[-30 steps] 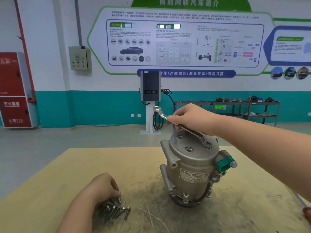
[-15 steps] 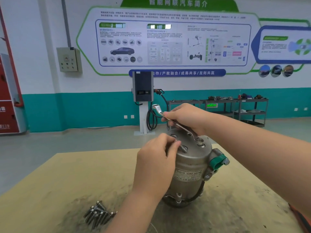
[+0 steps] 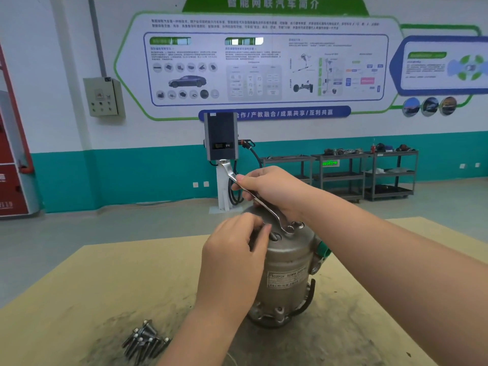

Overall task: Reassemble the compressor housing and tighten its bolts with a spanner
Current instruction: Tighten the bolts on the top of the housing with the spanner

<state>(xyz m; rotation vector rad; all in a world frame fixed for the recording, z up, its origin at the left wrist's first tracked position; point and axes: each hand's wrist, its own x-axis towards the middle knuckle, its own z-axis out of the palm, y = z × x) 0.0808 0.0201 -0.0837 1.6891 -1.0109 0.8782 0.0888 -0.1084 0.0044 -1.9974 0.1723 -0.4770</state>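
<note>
A grey metal compressor housing (image 3: 286, 276) stands upright on the tan table (image 3: 79, 299), with a label on its side and a green cap at its right. My right hand (image 3: 272, 190) grips a silver spanner (image 3: 260, 200) whose lower end rests on the housing's top face. My left hand (image 3: 235, 249) is at the top's near edge, fingertips pinching something small at a hole; what they hold is hidden, likely a bolt. Several loose bolts (image 3: 145, 339) lie in a pile on the table at front left.
The table surface is stained dark around the housing. Beyond the table lies open grey floor, with a charging post (image 3: 221, 138) at the wall and metal shelving carts (image 3: 369, 173) at the back right.
My left hand left the bolt pile, rose to the housing's top, and now works its fingertips at a hole there. My right hand keeps holding the spanner on the top.
</note>
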